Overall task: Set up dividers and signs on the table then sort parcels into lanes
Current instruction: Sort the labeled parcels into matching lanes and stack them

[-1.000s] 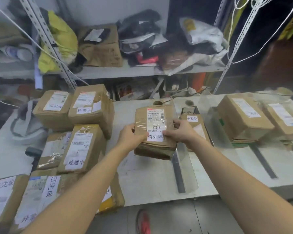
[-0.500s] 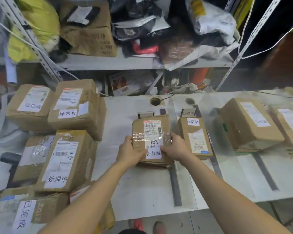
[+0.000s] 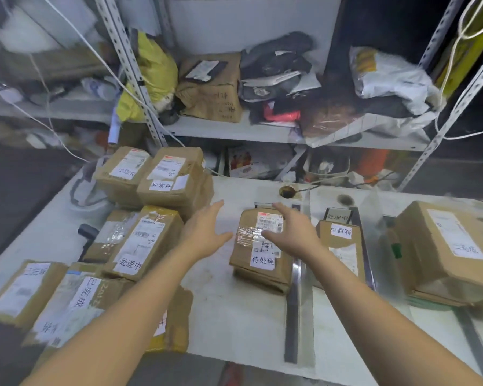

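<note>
A brown taped parcel (image 3: 258,270) with a white label lies flat on the white table (image 3: 229,310), just left of a clear upright divider (image 3: 300,277). My left hand (image 3: 204,234) hovers open to the parcel's left, apart from it. My right hand (image 3: 290,235) is open above the parcel's upper right corner, fingers spread, holding nothing. A small standing sign (image 3: 338,217) is at the head of the lane to the right, with another labelled parcel (image 3: 343,247) lying in front of it. A third large parcel (image 3: 446,252) fills the lane further right.
A heap of labelled brown parcels (image 3: 140,240) covers the table's left side. A second dark divider strip (image 3: 469,335) runs at the right. Metal shelving (image 3: 234,129) packed with bags and boxes stands behind the table. A cable hole (image 3: 286,192) is near the back edge.
Both hands held the parcel and lowered it onto the table beside the divider. Now they have let go and lifted away with fingers spread.
</note>
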The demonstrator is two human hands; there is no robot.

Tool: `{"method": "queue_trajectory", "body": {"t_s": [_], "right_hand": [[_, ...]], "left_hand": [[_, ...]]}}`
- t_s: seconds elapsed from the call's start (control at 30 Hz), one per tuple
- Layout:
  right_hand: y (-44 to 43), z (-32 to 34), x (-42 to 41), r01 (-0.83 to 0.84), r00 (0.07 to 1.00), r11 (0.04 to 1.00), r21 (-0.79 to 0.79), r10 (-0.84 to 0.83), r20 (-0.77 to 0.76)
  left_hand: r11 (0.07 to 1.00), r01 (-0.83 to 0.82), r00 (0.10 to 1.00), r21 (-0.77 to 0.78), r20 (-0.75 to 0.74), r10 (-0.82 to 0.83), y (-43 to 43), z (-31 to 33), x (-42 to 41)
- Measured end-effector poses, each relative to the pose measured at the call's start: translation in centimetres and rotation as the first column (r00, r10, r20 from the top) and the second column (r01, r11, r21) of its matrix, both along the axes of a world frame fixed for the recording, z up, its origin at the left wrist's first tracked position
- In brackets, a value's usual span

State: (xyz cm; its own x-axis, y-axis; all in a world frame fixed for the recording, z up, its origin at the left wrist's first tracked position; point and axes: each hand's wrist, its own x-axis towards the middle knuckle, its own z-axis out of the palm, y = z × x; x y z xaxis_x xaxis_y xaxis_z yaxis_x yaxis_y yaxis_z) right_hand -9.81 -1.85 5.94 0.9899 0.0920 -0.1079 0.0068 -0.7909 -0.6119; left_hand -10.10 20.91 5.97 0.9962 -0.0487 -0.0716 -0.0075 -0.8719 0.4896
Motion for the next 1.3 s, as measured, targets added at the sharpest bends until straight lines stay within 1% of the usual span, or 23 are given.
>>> {"method": "queue_trajectory", "body": {"t_s": [0.1, 0.17, 0.23, 0.3, 0.4, 0.57, 0.63, 0.7, 0.83, 0.87, 0.93, 1.0, 1.03, 1.07, 1.13, 1.2, 1.3], "right_hand": [[2.1, 2.3, 0.7, -0.160, 0.982, 0.975, -0.151, 0.173, 0.073], [3.6, 3.6, 1.1, -0.218, 0.961, 0.947, -0.238, 0.250, 0.118], [4.9, 4.5, 1.5, -0.246, 0.944, 0.927, -0.283, 0.296, 0.148], [6.2, 5.2, 2.0, -0.265, 0.932, 0.915, -0.303, 0.324, 0.164], [8.1, 5.8, 2.8, -0.278, 0.923, 0.908, -0.313, 0.343, 0.175], [11.6, 5.9, 4.6, -0.277, 0.929, 0.918, -0.284, 0.331, 0.165], [13.4, 5.6, 5.4, -0.260, 0.937, 0.929, -0.264, 0.309, 0.163], [15.1, 5.2, 6.3, -0.239, 0.947, 0.938, -0.251, 0.282, 0.152], [19.0, 3.8, 8.9, -0.203, 0.971, 0.960, -0.192, 0.222, 0.086], [20.1, 3.5, 9.6, -0.176, 0.981, 0.974, -0.139, 0.186, 0.058], [22.1, 2.7, 10.7, -0.094, 0.995, 0.995, 0.020, 0.095, -0.010], [23.6, 1.8, 11.6, 0.026, 0.993, 0.983, 0.180, -0.004, -0.121], [24.2, 1.4, 12.0, 0.094, 0.982, 0.965, 0.245, -0.049, -0.184], [24.7, 1.0, 12.4, 0.154, 0.969, 0.945, 0.289, -0.087, -0.232], [25.3, 0.4, 13.3, 0.228, 0.956, 0.919, 0.321, -0.148, -0.253], [25.6, 0.0, 14.0, 0.266, 0.949, 0.905, 0.333, -0.186, -0.254], [26.0, -0.7, 14.0, 0.289, 0.943, 0.889, 0.356, -0.199, -0.267]], "left_hand": [[0.966, -0.015, 0.995, 0.257, 0.103, -0.012, 2.0, 2.7, -0.8], [0.931, -0.063, 0.990, 0.360, 0.139, 0.014, 3.4, 4.2, -1.2], [0.897, -0.118, 0.985, 0.427, 0.167, 0.050, 4.9, 5.4, -1.4], [0.881, -0.174, 0.977, 0.440, 0.189, 0.098, 6.5, 6.5, -1.5], [0.886, -0.243, 0.964, 0.394, 0.197, 0.177, 9.4, 7.8, -1.5], [0.885, -0.288, 0.953, 0.366, 0.200, 0.228, 13.9, 7.6, -0.2], [0.898, -0.303, 0.949, 0.319, 0.187, 0.254, 15.6, 7.0, 0.8], [0.921, -0.312, 0.947, 0.232, 0.149, 0.284, 17.1, 6.3, 2.0], [0.944, -0.331, 0.944, 0.013, 0.008, 0.331, 20.1, 4.0, 5.4], [0.941, -0.333, 0.943, -0.056, -0.031, 0.331, 20.8, 3.3, 6.3], [0.918, -0.332, 0.943, -0.216, -0.111, 0.315, 21.8, 1.9, 8.2], [0.881, -0.327, 0.943, -0.341, -0.174, 0.283, 22.3, 0.7, 9.7], [0.869, -0.318, 0.947, -0.380, -0.181, 0.267, 22.4, 0.1, 10.3], [0.862, -0.307, 0.951, -0.404, -0.169, 0.259, 22.4, -0.4, 10.9], [0.853, -0.297, 0.955, -0.430, -0.136, 0.264, 22.4, -1.2, 11.9], [0.847, -0.287, 0.958, -0.447, -0.127, 0.257, 22.3, -1.9, 12.6], [0.852, -0.280, 0.959, -0.443, -0.099, 0.264, 21.7, -2.4, 12.8]]}}
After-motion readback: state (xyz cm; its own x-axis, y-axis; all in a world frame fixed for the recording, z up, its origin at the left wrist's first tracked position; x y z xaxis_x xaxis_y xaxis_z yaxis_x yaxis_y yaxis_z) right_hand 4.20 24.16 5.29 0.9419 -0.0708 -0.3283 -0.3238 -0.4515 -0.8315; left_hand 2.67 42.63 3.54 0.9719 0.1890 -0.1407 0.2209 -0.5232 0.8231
